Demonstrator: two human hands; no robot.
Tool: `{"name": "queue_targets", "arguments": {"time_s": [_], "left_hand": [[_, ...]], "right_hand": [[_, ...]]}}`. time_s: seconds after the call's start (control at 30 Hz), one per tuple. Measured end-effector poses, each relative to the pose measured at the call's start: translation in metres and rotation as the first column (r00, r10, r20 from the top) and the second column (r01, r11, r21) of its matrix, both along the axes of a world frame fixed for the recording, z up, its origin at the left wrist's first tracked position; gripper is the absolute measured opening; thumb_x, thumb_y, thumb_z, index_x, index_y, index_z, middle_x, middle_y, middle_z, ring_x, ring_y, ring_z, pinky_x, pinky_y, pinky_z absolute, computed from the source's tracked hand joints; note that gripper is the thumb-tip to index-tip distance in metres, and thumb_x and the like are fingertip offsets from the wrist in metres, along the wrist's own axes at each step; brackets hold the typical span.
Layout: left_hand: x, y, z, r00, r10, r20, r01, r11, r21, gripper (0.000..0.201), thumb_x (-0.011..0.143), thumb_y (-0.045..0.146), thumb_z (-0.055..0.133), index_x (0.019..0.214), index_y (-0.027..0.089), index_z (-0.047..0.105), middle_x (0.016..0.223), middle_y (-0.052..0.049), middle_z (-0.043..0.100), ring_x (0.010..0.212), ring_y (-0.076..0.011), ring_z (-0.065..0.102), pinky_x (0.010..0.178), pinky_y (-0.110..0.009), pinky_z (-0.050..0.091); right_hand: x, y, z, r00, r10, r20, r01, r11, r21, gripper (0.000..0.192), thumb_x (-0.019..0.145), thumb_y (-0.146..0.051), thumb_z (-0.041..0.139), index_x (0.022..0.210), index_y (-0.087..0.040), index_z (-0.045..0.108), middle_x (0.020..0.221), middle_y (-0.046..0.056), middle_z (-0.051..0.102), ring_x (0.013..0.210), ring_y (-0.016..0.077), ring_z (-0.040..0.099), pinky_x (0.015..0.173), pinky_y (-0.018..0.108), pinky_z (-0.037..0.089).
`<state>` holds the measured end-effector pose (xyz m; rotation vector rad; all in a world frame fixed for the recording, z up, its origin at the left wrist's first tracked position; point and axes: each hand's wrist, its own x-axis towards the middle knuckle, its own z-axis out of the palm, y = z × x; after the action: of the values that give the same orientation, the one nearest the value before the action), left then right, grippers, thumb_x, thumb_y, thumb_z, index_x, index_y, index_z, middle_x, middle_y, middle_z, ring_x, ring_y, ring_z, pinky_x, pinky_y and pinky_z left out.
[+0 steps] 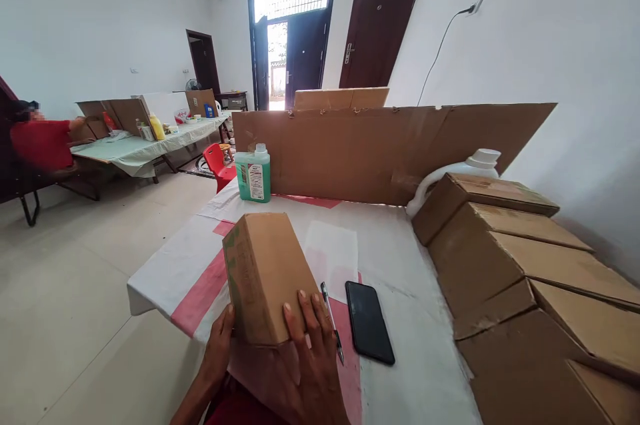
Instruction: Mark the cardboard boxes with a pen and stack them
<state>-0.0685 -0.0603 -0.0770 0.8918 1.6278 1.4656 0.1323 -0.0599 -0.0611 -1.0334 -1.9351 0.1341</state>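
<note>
Near the bottom middle of the frame, a small brown cardboard box [265,275] sits on the counter [410,345], close to its near edge. The left hand [220,348] grips the box on its left side, with the thumb up against the wall. The right hand [313,358] lies flat on the near end of the box, fingers spread out and pressing on the top. Both hands touch the box, and neither one is closed into a fist.

Just to the right of the right hand lies a pen [331,320], and right of the pen lies a black phone [369,322] with its dark screen up. A white sheet of paper [331,257] lies above them, next to the box.

Higher up, at the far left end of the counter, stands a green bottle [253,174] with a white cap. Behind it a long cardboard wall [370,152] stands up. A white jug [465,168] peeks out at the right, behind a stack of big cardboard boxes [520,278] that fills the right side of the frame.

At the upper left, well apart, a person in a red top [43,143] sits at another table [135,145] with things on it. A red chair [219,163] stands between the two.
</note>
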Motion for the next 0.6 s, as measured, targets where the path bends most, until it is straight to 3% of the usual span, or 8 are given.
{"name": "queue_targets", "arguments": {"time_s": [0.1, 0.17, 0.3, 0.43, 0.5, 0.6], "left_hand": [[0.007, -0.013, 0.011, 0.993, -0.088, -0.078, 0.089, 0.996, 0.008, 0.065, 0.082, 0.078, 0.062, 0.112, 0.022, 0.076, 0.119, -0.014, 0.075, 0.126, -0.0378, 0.063, 0.107, -0.054, 0.052], [0.013, -0.021, 0.019, 0.974, -0.146, -0.173, 0.156, 0.987, 0.048, 0.062, 0.089, 0.074, 0.055, 0.12, 0.022, 0.074, 0.125, -0.014, 0.071, 0.126, -0.0355, 0.062, 0.107, -0.05, 0.051], [0.025, -0.031, 0.031, 0.921, -0.174, -0.348, 0.238, 0.96, 0.15, 0.061, 0.098, 0.063, 0.049, 0.145, 0.024, 0.059, 0.144, -0.014, 0.055, 0.137, -0.0325, 0.052, 0.116, -0.046, 0.043], [0.031, -0.034, 0.035, 0.813, -0.176, -0.555, 0.374, 0.889, 0.266, 0.071, 0.101, 0.059, 0.046, 0.163, 0.026, 0.032, 0.155, -0.014, 0.038, 0.148, -0.0339, 0.036, 0.123, -0.053, 0.033], [0.032, -0.033, 0.038, 0.738, -0.168, -0.653, 0.456, 0.839, 0.299, 0.074, 0.102, 0.058, 0.046, 0.166, 0.028, 0.022, 0.16, -0.015, 0.032, 0.15, -0.0359, 0.032, 0.121, -0.056, 0.032], [0.032, -0.029, 0.05, 0.68, -0.139, -0.72, 0.517, 0.787, 0.336, 0.082, 0.1, 0.059, 0.049, 0.167, 0.028, 0.013, 0.164, -0.017, 0.029, 0.149, -0.039, 0.032, 0.116, -0.058, 0.036]], "right_hand": [[0.008, 0.0, -0.007, 0.987, -0.048, -0.155, 0.036, 0.997, -0.074, 0.074, 0.097, -0.035, 0.057, 0.164, -0.036, 0.025, 0.171, 0.009, 0.028, 0.156, 0.043, 0.025, 0.116, 0.075, 0.03], [0.015, 0.0, -0.01, 0.958, -0.073, -0.279, 0.017, 0.98, -0.2, 0.074, 0.098, -0.04, 0.057, 0.164, -0.035, 0.025, 0.17, 0.01, 0.031, 0.156, 0.0397, 0.027, 0.119, 0.074, 0.028], [0.028, -0.001, -0.013, 0.831, -0.161, -0.533, -0.15, 0.857, -0.493, 0.07, 0.1, -0.052, 0.053, 0.162, -0.031, 0.031, 0.167, 0.01, 0.038, 0.156, 0.0328, 0.032, 0.122, 0.062, 0.035], [0.035, 0.001, -0.01, 0.703, -0.352, -0.618, -0.195, 0.74, -0.644, 0.082, 0.092, -0.068, 0.056, 0.16, -0.026, 0.039, 0.168, 0.009, 0.038, 0.158, 0.0312, 0.028, 0.126, 0.053, 0.03], [0.04, 0.004, -0.004, 0.674, -0.409, -0.615, -0.166, 0.727, -0.666, 0.086, 0.089, -0.073, 0.056, 0.158, -0.023, 0.043, 0.167, 0.008, 0.039, 0.159, 0.0307, 0.022, 0.129, 0.051, 0.024], [0.05, 0.012, 0.013, 0.67, -0.382, -0.637, -0.167, 0.758, -0.631, 0.08, 0.091, -0.073, 0.054, 0.155, -0.025, 0.049, 0.165, 0.006, 0.043, 0.16, 0.0299, 0.019, 0.13, 0.049, 0.022]]}}
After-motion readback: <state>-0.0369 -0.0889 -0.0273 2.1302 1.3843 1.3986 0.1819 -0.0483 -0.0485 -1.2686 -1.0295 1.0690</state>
